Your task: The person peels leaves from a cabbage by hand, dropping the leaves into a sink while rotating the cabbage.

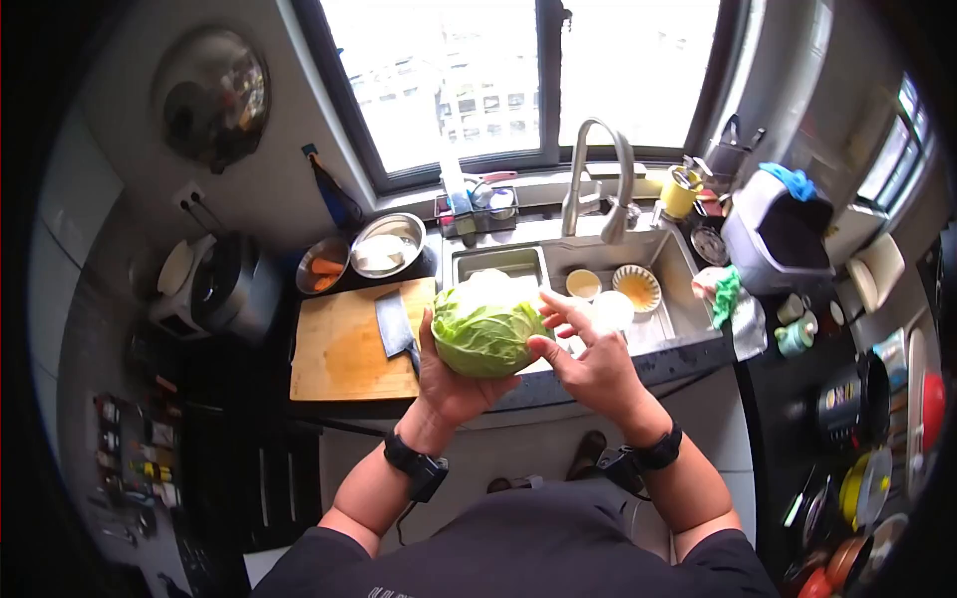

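A whole green cabbage (486, 329) is held up in front of the sink, its top washed out by bright light. My left hand (457, 387) cups it from below and along its left side, thumb upright. At its right side is my right hand (596, 367), fingers spread and curved, with the thumb and index fingertips right at the outer leaves. Left of the cabbage, a cleaver (393, 324) lies on a wooden cutting board (334, 344), its handle toward me and partly hidden behind my left hand.
The sink (678, 289) holds a ridged bowl (638, 286) and a small bowl (583, 284) under the faucet (598, 179). Behind the board stand a metal bowl (417, 231) and a bowl of carrot pieces (311, 257). A grey bin (773, 234) stands right.
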{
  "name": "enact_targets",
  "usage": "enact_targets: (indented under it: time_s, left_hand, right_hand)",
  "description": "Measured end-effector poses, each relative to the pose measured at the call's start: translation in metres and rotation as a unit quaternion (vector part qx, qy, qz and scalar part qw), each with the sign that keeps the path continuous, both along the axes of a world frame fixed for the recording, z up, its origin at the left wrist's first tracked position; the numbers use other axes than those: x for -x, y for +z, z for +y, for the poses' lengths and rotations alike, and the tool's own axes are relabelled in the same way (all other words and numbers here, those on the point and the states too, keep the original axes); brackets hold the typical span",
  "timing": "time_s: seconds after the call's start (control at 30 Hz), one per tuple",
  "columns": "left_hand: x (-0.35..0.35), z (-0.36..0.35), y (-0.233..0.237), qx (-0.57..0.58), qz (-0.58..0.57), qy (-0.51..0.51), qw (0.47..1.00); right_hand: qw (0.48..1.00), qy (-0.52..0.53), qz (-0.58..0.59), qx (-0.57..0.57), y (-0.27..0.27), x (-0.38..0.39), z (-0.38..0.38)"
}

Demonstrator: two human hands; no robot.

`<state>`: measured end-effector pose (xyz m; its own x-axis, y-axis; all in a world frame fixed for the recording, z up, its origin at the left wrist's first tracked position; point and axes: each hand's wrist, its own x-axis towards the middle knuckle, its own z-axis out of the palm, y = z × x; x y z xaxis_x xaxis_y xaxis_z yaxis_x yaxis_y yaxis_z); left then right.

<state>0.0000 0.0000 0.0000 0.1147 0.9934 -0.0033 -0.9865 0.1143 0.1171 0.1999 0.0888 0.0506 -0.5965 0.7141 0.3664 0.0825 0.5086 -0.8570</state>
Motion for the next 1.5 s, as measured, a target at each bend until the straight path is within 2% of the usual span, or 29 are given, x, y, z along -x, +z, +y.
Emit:
enact_targets:
  time_s: [0.07,0.1,0.2,0.33,0.43,0.5,0.57,0.67,0.83,0.93,1.03,1.07,1.23,1.3,1.37,1.43,1.47,1.5]
  left_hand:
    - [-0.026,-0.008,-0.017,-0.074,-0.084,-0.068,0.991]
    - [0.051,0.023,-0.005,-0.048,-0.003,-0.063,0.997]
    - [0.005,0.063,-0.02,0.03,0.019,0.031,0.999]
    - [-0.005,0.097,-0.023,0.113,0.1,0.102,0.983]
    - [-0.007,0.111,-0.03,0.116,0.103,0.089,0.984]
    - [-0.004,0.113,-0.041,0.113,0.084,0.075,0.987]
    - [0.001,0.116,-0.05,0.112,0.056,0.043,0.991]
    - [0.014,0.119,-0.064,0.124,0.078,0.055,0.988]
    - [0.035,0.11,-0.069,0.129,0.126,0.052,0.982]
    - [0.048,0.103,-0.065,0.115,0.221,0.083,0.965]
    - [0.061,0.098,-0.083,0.106,0.233,0.092,0.962]
    - [0.064,0.096,-0.086,0.105,0.237,0.096,0.961]
    - [0.071,0.092,-0.084,0.111,0.228,0.108,0.961]
    - [0.071,0.09,-0.082,0.116,0.223,0.113,0.961]
    - [0.069,0.09,-0.078,0.122,0.227,0.113,0.96]
    - [0.068,0.089,-0.078,0.117,0.226,0.123,0.959]
    - [0.068,0.09,-0.078,0.113,0.227,0.125,0.959]
    - [0.068,0.091,-0.079,0.109,0.228,0.127,0.959]
  right_hand:
    - [1.0,0.013,-0.001,-0.017,0.006,-0.016,-0.003]
    - [0.996,0.022,0.082,0.003,-0.015,0.056,0.033]
    - [0.993,0.029,0.112,0.023,-0.028,0.033,0.071]
    - [0.984,0.049,0.164,0.043,-0.045,0.033,0.12]
    - [0.988,0.079,0.116,0.062,-0.046,0.029,0.146]
    - [0.978,0.096,0.056,0.176,-0.049,0.031,0.155]
    - [0.973,0.095,0.069,0.198,-0.058,0.037,0.162]
    - [0.928,0.117,0.064,0.349,-0.075,0.046,0.175]
    - [0.918,0.103,-0.027,0.382,-0.077,0.057,0.164]
    - [0.913,0.126,0.009,0.388,-0.092,0.07,0.152]
    - [0.888,0.135,0.013,0.44,-0.084,0.068,0.146]
    - [0.886,0.151,0.07,0.434,-0.081,0.069,0.139]
    - [0.907,0.117,0.132,0.383,-0.066,0.073,0.115]
    - [0.922,0.111,0.084,0.362,-0.068,0.07,0.111]
    - [0.938,0.096,0.086,0.322,-0.065,0.078,0.107]
    - [0.984,0.082,-0.03,0.158,-0.05,0.081,0.106]
    - [0.988,0.079,-0.083,0.103,-0.043,0.084,0.106]
    - [0.988,0.084,-0.084,0.1,-0.041,0.086,0.106]
